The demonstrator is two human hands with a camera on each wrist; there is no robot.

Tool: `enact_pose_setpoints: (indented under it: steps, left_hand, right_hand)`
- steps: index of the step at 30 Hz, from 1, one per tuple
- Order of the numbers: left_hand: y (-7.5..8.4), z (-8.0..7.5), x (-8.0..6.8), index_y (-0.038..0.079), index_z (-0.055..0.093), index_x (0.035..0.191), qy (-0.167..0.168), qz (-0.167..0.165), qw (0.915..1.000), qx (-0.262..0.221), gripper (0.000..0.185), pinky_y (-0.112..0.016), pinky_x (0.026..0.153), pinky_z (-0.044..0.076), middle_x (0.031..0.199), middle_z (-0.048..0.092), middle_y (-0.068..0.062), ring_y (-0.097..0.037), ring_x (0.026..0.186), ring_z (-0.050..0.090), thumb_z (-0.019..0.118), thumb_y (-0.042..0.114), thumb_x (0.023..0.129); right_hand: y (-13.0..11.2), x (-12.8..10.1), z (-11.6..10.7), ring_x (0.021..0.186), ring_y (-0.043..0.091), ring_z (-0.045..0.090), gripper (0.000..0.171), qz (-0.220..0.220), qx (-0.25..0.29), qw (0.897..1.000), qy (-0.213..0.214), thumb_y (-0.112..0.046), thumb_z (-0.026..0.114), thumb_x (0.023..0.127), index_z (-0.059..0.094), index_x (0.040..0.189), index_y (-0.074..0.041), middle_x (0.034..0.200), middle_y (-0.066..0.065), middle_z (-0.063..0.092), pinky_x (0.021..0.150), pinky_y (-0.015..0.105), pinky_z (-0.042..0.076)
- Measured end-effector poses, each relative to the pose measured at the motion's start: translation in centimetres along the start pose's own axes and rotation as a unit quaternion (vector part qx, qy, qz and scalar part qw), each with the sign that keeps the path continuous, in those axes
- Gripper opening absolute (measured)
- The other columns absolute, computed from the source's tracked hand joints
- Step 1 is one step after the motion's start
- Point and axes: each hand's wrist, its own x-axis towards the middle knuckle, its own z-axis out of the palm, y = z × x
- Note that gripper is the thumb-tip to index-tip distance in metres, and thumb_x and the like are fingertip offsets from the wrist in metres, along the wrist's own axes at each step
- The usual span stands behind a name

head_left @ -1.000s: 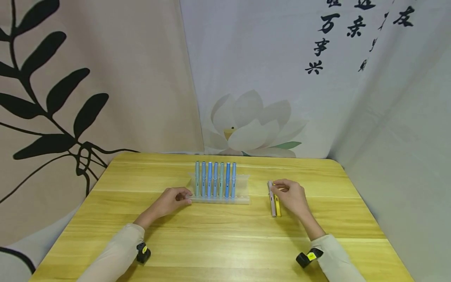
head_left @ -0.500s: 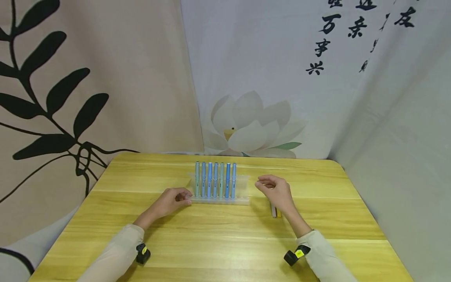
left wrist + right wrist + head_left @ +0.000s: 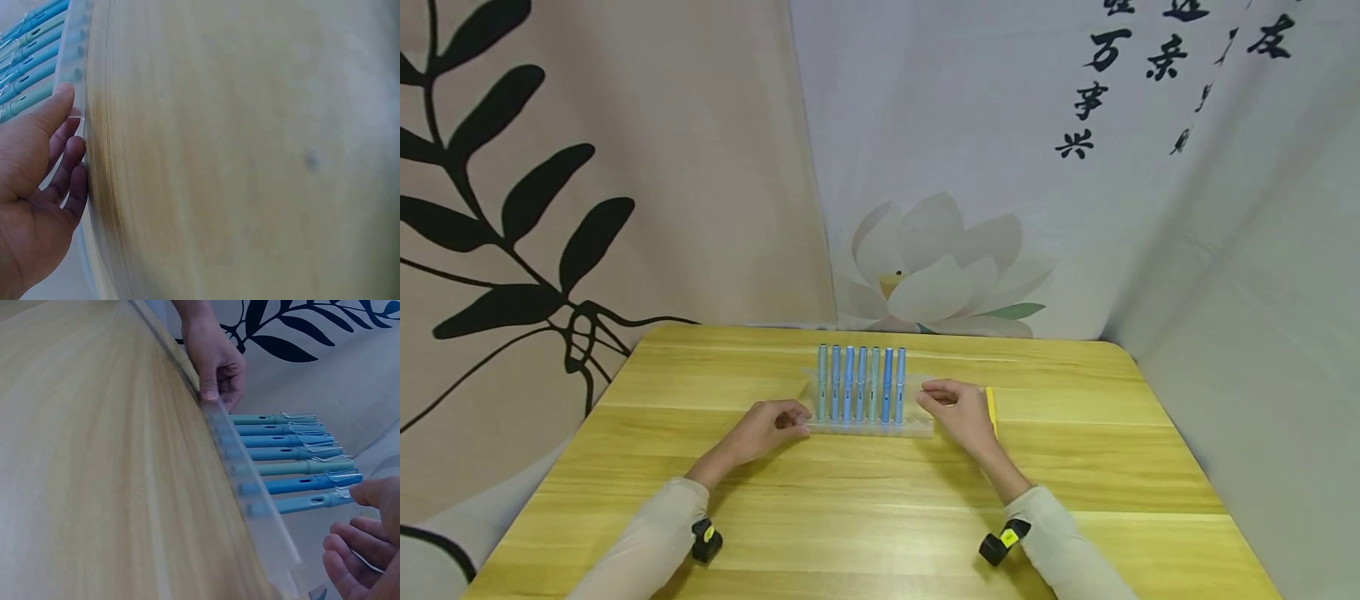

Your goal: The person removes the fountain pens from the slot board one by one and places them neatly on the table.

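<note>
Where rack (image 3: pixel 917 430) ends — hands (image 3: pixel 958 411) flanking

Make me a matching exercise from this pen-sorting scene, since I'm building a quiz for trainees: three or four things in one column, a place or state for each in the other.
1. left hand
2. right hand
3. blue pens
4. yellow pen

A. lying flat on the table, right of the rack
B. standing upright in the clear rack
C. at the rack's left end
D. at the rack's right end

Pairs: 1-C, 2-D, 3-B, 4-A
</note>
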Motion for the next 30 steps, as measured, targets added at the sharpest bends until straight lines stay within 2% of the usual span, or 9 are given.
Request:
enact_pose_setpoints:
  steps: [5,8,13,17,21,30]
  left_hand:
    - [-0.1,0.1,0.1,0.010,0.072,0.115,0.001,0.001,1.0000,-0.002,0.022,-0.026,0.075,0.053,0.092,0.068,0.007,-0.010,0.083,0.061,0.072,0.022,0.097]
    - [-0.1,0.2,0.1,0.010,0.073,0.115,0.004,0.002,1.0000,-0.004,0.021,-0.027,0.074,0.053,0.092,0.068,0.007,-0.010,0.082,0.061,0.073,0.022,0.097]
    - [-0.2,0.1,0.1,0.009,0.073,0.114,0.008,0.000,1.0000,-0.003,0.020,-0.026,0.074,0.053,0.091,0.068,0.006,-0.010,0.082,0.061,0.073,0.019,0.097]
    - [-0.2,0.1,0.2,0.010,0.073,0.115,0.006,-0.001,1.0000,0.001,0.020,-0.026,0.074,0.053,0.091,0.068,0.006,-0.011,0.082,0.061,0.073,0.020,0.097]
    - [-0.1,0.0,0.1,0.009,0.072,0.116,0.002,0.001,1.0000,0.001,0.022,-0.026,0.075,0.053,0.092,0.068,0.006,-0.011,0.083,0.061,0.072,0.021,0.098]
    - [-0.2,0.0,0.1,0.010,0.072,0.116,0.000,-0.004,1.0000,0.000,0.022,-0.027,0.075,0.053,0.093,0.068,0.006,-0.011,0.083,0.061,0.072,0.022,0.098]
  right_hand:
    - [0.2,0.2,1.1,0.094,0.020,0.073,0.031,-0.004,-0.019,1.000,0.004,-0.027,0.078,0.093,0.077,0.117,-0.007,0.101,0.001,0.078,0.082,0.042,0.058]
    - [0.3,0.4,1.5,0.096,0.021,0.073,0.032,-0.005,-0.009,1.000,-0.001,-0.028,0.077,0.093,0.077,0.118,-0.008,0.104,0.003,0.078,0.084,0.041,0.059]
    - [0.3,0.8,2.2,0.096,0.022,0.074,0.033,-0.007,0.015,1.000,-0.009,-0.031,0.079,0.092,0.077,0.118,-0.010,0.105,0.005,0.078,0.076,0.037,0.061]
    - [0.4,1.1,2.7,0.096,0.022,0.074,0.031,-0.005,0.022,1.000,-0.014,-0.030,0.078,0.093,0.077,0.118,-0.012,0.106,0.005,0.077,0.076,0.036,0.061]
    - [0.3,1.3,3.2,0.096,0.021,0.074,0.031,0.002,0.014,1.000,-0.012,-0.029,0.078,0.093,0.077,0.118,-0.010,0.107,0.006,0.077,0.080,0.037,0.060]
    - [0.3,1.6,3.8,0.094,0.022,0.075,0.030,0.002,-0.006,1.000,-0.005,-0.027,0.077,0.093,0.077,0.116,-0.007,0.104,0.007,0.078,0.079,0.037,0.060]
